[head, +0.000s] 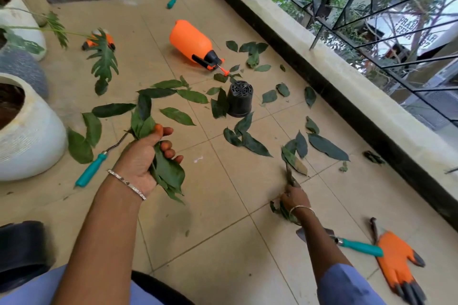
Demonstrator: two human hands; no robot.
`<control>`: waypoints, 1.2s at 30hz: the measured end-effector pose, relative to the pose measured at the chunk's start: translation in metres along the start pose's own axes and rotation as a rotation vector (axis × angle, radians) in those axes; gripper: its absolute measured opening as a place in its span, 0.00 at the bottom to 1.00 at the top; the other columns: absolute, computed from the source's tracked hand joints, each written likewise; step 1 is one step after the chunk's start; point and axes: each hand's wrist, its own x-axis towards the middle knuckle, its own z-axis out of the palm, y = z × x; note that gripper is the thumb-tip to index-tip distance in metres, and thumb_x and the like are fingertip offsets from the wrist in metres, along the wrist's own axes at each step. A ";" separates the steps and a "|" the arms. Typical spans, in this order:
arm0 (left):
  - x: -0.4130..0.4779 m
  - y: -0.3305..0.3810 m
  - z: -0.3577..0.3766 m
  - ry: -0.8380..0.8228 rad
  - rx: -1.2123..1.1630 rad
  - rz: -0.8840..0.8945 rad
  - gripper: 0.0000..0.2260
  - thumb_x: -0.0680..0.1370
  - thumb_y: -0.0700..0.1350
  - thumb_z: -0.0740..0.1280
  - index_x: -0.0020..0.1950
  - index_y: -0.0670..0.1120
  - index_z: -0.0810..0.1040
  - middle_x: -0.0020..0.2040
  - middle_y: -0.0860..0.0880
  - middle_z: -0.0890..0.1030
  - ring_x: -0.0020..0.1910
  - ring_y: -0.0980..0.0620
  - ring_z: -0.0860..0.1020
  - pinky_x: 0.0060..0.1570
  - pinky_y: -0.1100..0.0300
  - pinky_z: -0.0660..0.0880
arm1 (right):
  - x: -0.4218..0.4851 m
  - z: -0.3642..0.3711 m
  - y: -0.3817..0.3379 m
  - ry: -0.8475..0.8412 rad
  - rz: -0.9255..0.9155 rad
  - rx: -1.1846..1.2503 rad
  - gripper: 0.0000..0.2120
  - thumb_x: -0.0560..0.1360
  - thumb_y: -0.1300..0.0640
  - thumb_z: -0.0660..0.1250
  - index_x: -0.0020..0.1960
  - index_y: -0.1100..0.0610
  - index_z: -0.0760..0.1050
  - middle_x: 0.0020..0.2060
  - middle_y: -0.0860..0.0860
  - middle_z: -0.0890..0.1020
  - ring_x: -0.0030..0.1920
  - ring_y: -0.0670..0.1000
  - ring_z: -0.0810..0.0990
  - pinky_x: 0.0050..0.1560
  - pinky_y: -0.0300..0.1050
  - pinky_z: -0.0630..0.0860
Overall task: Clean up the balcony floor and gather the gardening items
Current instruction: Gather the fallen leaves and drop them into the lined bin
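On the tiled balcony floor, loose leaves lie scattered across the middle of the frame, around an overturned black pot and an orange sprayer lying on its side. Left of centre, the left hand grips a bunch of leaves. At lower right, the right hand reaches down and pinches a dark leaf at the floor. An orange glove and a teal-handled trowel lie at the bottom right.
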 end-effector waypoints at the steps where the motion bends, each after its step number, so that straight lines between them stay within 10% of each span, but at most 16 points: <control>1: 0.000 0.000 0.001 0.000 0.000 0.000 0.12 0.83 0.52 0.61 0.42 0.48 0.75 0.25 0.53 0.67 0.22 0.56 0.67 0.38 0.56 0.71 | -0.001 0.003 0.000 0.046 0.026 0.005 0.10 0.78 0.56 0.62 0.56 0.58 0.78 0.56 0.58 0.79 0.51 0.55 0.77 0.52 0.47 0.76; 7: -0.016 0.000 -0.002 0.066 -0.051 -0.015 0.13 0.78 0.56 0.68 0.40 0.48 0.75 0.26 0.53 0.64 0.22 0.56 0.63 0.32 0.59 0.69 | -0.036 -0.027 -0.053 0.341 0.105 0.404 0.12 0.74 0.53 0.67 0.47 0.60 0.85 0.38 0.57 0.85 0.42 0.58 0.83 0.46 0.49 0.79; 12: -0.041 0.006 -0.017 0.142 -0.134 0.028 0.18 0.74 0.61 0.70 0.41 0.47 0.75 0.27 0.52 0.62 0.23 0.55 0.62 0.28 0.62 0.67 | -0.122 -0.077 -0.170 0.365 -0.244 0.836 0.06 0.68 0.55 0.78 0.36 0.52 0.81 0.32 0.47 0.83 0.36 0.48 0.81 0.44 0.50 0.80; 16: -0.079 0.019 -0.034 0.004 -0.332 0.141 0.26 0.71 0.69 0.66 0.46 0.44 0.78 0.31 0.48 0.64 0.26 0.53 0.64 0.31 0.59 0.68 | -0.205 -0.099 -0.259 0.192 -0.667 1.025 0.15 0.67 0.60 0.77 0.47 0.49 0.74 0.36 0.48 0.79 0.38 0.50 0.79 0.39 0.50 0.78; 19: -0.114 0.024 -0.059 -0.124 -0.541 0.217 0.38 0.71 0.72 0.63 0.62 0.39 0.78 0.47 0.40 0.77 0.44 0.44 0.78 0.50 0.51 0.77 | -0.252 -0.105 -0.302 0.069 -0.874 1.027 0.22 0.69 0.61 0.74 0.60 0.49 0.73 0.34 0.46 0.76 0.36 0.47 0.77 0.37 0.43 0.75; 22: -0.160 0.030 -0.090 -0.081 -0.673 0.286 0.36 0.76 0.68 0.57 0.70 0.40 0.74 0.68 0.36 0.75 0.68 0.38 0.73 0.72 0.40 0.63 | -0.298 -0.098 -0.337 -0.055 -1.004 1.027 0.13 0.71 0.61 0.73 0.55 0.53 0.80 0.43 0.43 0.83 0.45 0.43 0.82 0.47 0.43 0.79; 26: -0.229 0.039 -0.132 0.229 -0.696 0.549 0.21 0.80 0.50 0.55 0.47 0.43 0.85 0.49 0.40 0.84 0.46 0.45 0.84 0.51 0.52 0.80 | -0.373 -0.065 -0.370 -0.194 -1.215 0.948 0.09 0.72 0.58 0.69 0.51 0.51 0.84 0.45 0.42 0.84 0.48 0.43 0.81 0.47 0.46 0.78; 36: -0.435 -0.063 -0.267 0.775 -0.927 0.786 0.08 0.79 0.42 0.62 0.46 0.40 0.80 0.38 0.43 0.82 0.35 0.49 0.82 0.43 0.56 0.81 | -0.597 0.047 -0.337 -0.862 -1.639 0.616 0.10 0.75 0.45 0.66 0.49 0.51 0.79 0.44 0.47 0.77 0.48 0.46 0.77 0.52 0.40 0.73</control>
